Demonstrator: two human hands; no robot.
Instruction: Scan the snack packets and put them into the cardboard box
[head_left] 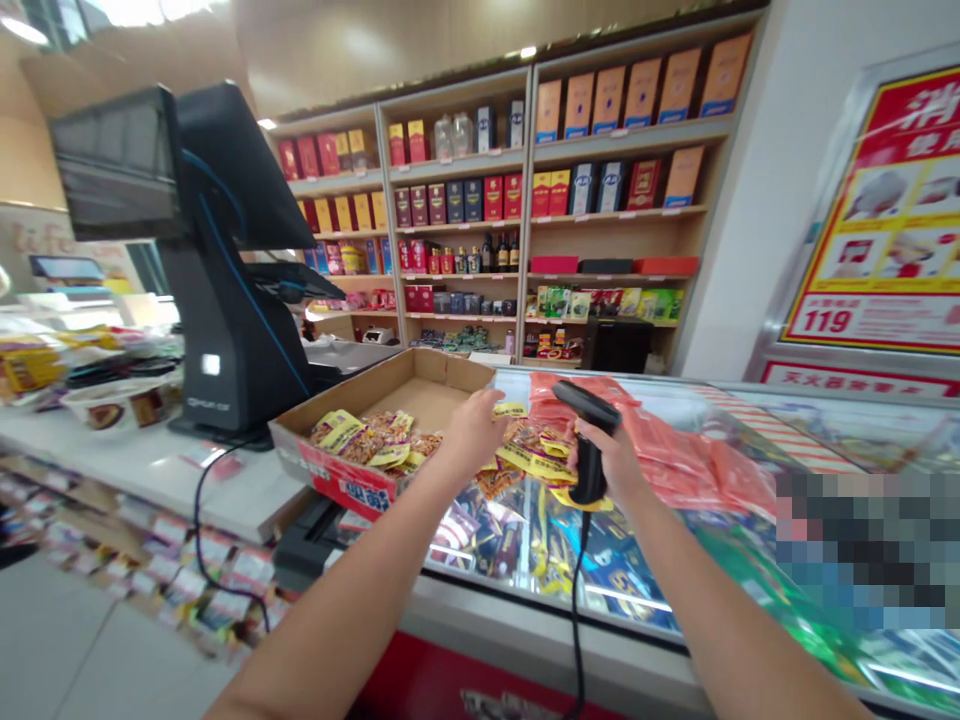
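Observation:
My right hand (pixel 604 455) is wrapped round the handle of a black barcode scanner (pixel 589 405), held upright over the glass counter, its cord hanging down in front. My left hand (pixel 480 430) is at the right side of an open cardboard box (pixel 442 380), fingers stretched forward and apart. Yellow-labelled snack packets (pixel 536 455) lie on the glass between my two hands, partly hidden by them. Close to my left fingertips is one yellow packet edge (pixel 511 410); whether they touch it is unclear. More such snack packets (pixel 367 440) lie inside the box.
Orange-red plastic bags (pixel 675 450) are spread on the glass counter (pixel 480 585) at right. A black cash register (pixel 225 300) stands at left, beside a bowl (pixel 116 405). Behind are shelves (pixel 457 170) of boxes and bottles. The scanner cord (pixel 577 610) crosses the counter front.

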